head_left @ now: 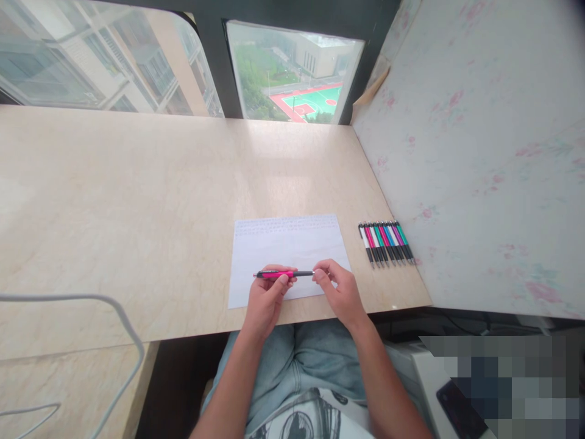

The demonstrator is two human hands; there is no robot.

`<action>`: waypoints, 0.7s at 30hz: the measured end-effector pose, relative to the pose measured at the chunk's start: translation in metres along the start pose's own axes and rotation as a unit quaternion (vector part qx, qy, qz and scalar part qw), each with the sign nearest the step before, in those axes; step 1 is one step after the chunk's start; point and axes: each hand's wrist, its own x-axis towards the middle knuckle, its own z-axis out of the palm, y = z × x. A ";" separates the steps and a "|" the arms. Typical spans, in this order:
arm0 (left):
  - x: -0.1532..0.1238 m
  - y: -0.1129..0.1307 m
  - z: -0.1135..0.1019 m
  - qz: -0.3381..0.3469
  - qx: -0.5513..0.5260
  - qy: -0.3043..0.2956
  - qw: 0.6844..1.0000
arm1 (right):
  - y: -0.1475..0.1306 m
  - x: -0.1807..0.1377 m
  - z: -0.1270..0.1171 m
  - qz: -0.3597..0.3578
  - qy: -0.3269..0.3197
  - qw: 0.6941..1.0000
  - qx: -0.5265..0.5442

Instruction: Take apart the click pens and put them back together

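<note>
A pink and black pen (276,274) lies level across the space between my hands, above a sheet of paper (256,250). My left hand (269,296) is closed around its pink barrel, thumb on the near side. At the pen's metal tip, the thumb and fingers of my right hand (337,289) are pinched together. Rows of small writing run along the top of the sheet, too small to read. To the right, a row of several click pens (386,244) in white, pink, green, blue and purple lies side by side.
The pale marble-patterned desk (137,201) meets a floral-papered wall (479,171) on the right. Windows (297,73) stand behind it. A grey cable (109,302) curves at the lower left. A dark phone (459,408) rests on a white surface at lower right.
</note>
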 end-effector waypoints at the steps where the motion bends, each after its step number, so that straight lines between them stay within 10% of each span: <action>1: 0.000 0.000 0.000 0.001 -0.001 -0.002 1.000 | 0.000 0.000 0.000 -0.009 0.005 1.000 -0.014; 21: 0.000 -0.001 -0.003 0.007 0.036 -0.025 0.999 | 0.004 -0.002 0.006 -0.054 0.008 0.992 -0.110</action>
